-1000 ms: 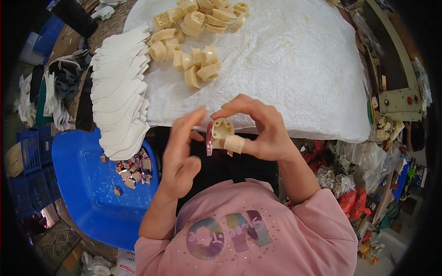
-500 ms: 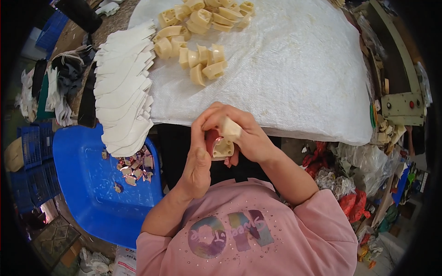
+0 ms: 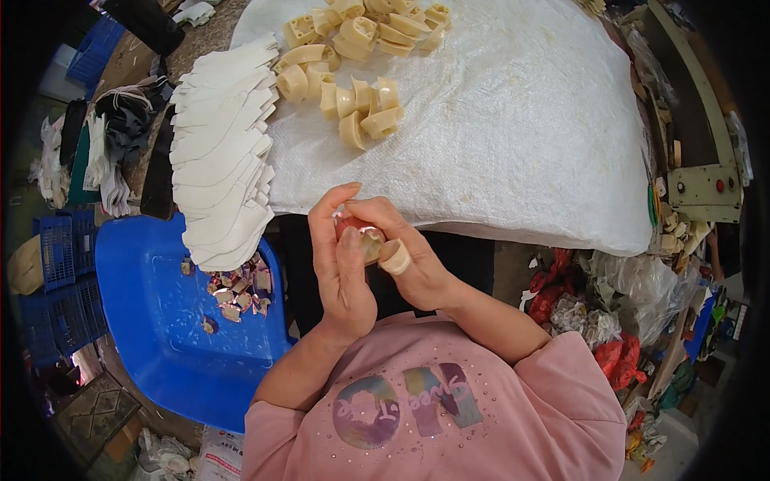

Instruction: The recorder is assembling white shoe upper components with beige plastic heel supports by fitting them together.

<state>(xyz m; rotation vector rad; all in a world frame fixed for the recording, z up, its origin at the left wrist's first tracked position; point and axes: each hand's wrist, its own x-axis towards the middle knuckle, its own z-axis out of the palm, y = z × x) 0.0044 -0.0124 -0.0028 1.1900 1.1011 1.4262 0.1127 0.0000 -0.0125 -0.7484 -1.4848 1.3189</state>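
Observation:
In front of my chest, both hands are closed round a beige shoe heel [image 3: 372, 244] with a shiny pink covering on its side. My left hand [image 3: 343, 268] cups it from the left, thumb along the near side and fingers reaching over the far end. My right hand [image 3: 405, 260] grips it from the right; a pale, cloth-like wrap [image 3: 394, 256] covers its thumb. The fingers hide much of the heel. Beyond my hands, several bare beige heels [image 3: 357, 36] lie heaped on a padded white woven cover [image 3: 513, 120].
Overlapping white cut pieces [image 3: 224, 152] lie fanned along the cover's left side. Below them stands a blue tub [image 3: 152, 353] with small pink-and-beige covered pieces [image 3: 238, 293]. At right are plastic bags [image 3: 642, 293] and a grey-green machine frame [image 3: 706, 188]. Blue crates [image 3: 60, 248] stand at far left.
My hands and the heel have shifted slightly left. The heel has turned and its hollow face shows less. My right hand's wrapped thumb has moved down to the heel's near right side.

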